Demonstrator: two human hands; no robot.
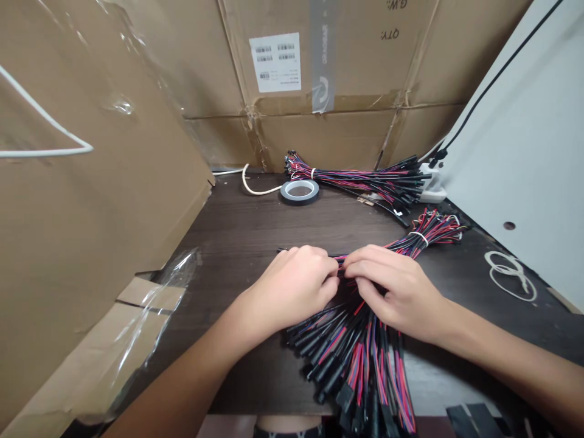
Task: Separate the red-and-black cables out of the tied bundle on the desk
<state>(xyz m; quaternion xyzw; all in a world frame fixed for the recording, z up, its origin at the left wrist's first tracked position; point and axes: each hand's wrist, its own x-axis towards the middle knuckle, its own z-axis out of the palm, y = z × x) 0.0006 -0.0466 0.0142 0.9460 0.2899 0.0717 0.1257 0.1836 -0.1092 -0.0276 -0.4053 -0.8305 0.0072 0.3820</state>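
A tied bundle of black, red and blue wire harnesses (pixel 365 340) fans out over the dark table toward its front edge. Near the bundle's upper end, a white tie (pixel 418 238) goes round it. My left hand (pixel 301 286) is closed, its fingertips pinching some of the wires at the bundle's left side. Close beside it, my right hand (pixel 396 286) pinches the same wires, its palm over the bundle. The fingers hide the exact spot they grip. Black connectors (pixel 326 371) tip the spread ends below my hands.
Behind lies a second tied wire bundle (pixel 360 179), with a roll of tape (pixel 300 191) in front of its left end. A white power strip (pixel 432 184) stands at the back right. Coiled white cord (pixel 511 277) lies right. Cardboard boxes (pixel 356 73) wall the back and left; a white panel (pixel 524 152) stands right.
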